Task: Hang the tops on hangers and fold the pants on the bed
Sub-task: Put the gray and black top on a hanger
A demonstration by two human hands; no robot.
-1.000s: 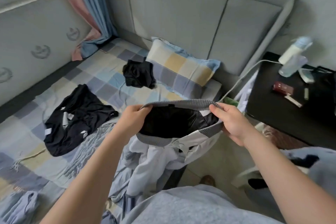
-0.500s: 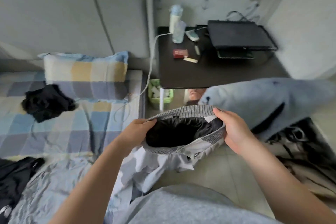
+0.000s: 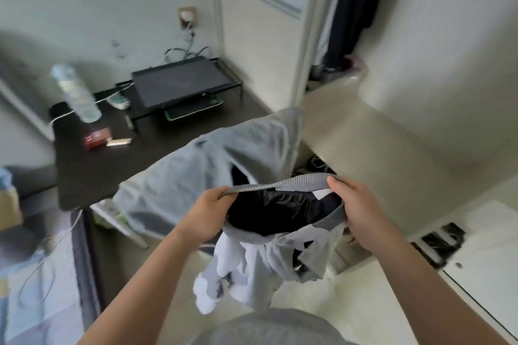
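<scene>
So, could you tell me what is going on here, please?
A person holds a grey-and-white garment with a black lining up in the air, the left hand and the right hand each gripping its ribbed grey band and stretching it open. The rest hangs loose above the pale floor. Behind it a pale blue garment lies draped by the dark desk. No hanger is in view.

Top (image 3: 269, 258) hangs between left hand (image 3: 208, 214) and right hand (image 3: 361, 213); draped garment (image 3: 193, 173) behind it, desk (image 3: 92, 173) beyond.
</scene>
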